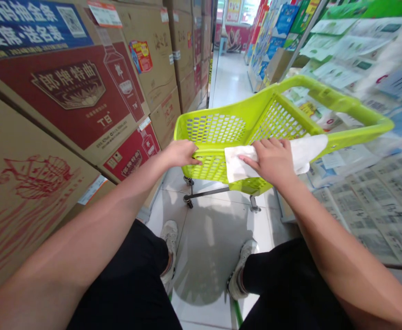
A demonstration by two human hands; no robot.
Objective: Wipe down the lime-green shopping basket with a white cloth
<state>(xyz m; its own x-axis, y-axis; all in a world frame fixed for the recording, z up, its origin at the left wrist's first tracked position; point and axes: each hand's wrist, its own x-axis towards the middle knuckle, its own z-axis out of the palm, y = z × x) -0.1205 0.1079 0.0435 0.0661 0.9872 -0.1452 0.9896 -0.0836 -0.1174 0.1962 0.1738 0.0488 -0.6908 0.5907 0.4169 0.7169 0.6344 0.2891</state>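
Right hand (pixel 275 160) first: I have it grasping a white cloth (pixel 234 166), pressed over the basket's near rim toward the right end. Cloth looks light, soft, limp; I judge it can't break but could bunch or slide on smooth plastic. Best hold: flat palm mid-length, fingers over the rim. Left hand (pixel 182 153): grip clamped on the near left corner, no cloth there. Green shopping cart (pixel 208 167): stiff perforated plastic, probably fairly light, apt to roll; that corner seems a fair steadying hold. Handle (pixel 338 101) juts out past the right end. Below, casters (pixel 188 201) sit on glossy pale floor (pixel 201 238). Room: cartons (pixel 66 91) stacked down the left, wrapped packs (pixel 376 197) down the right, partly blurred. Farther up the aisle, colourful boxes (pixel 276 46) on the right; far end washed out.
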